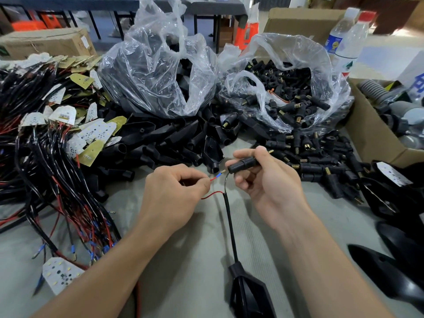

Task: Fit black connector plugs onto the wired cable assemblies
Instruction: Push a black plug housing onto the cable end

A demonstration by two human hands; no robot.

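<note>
Black plugs [321, 154] spill from the far-right plastic bag [298, 45]; your right hand [270, 187] grips a connector plug [243, 165], your left hand [169, 193] pinches the red wire [214, 178].

Dark tables [218, 6], pale floor [385, 49]

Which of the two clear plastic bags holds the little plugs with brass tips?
The bag nearest the water bottles: small brass-tipped plugs fill it. The other bag holds larger plain black shells.
</note>
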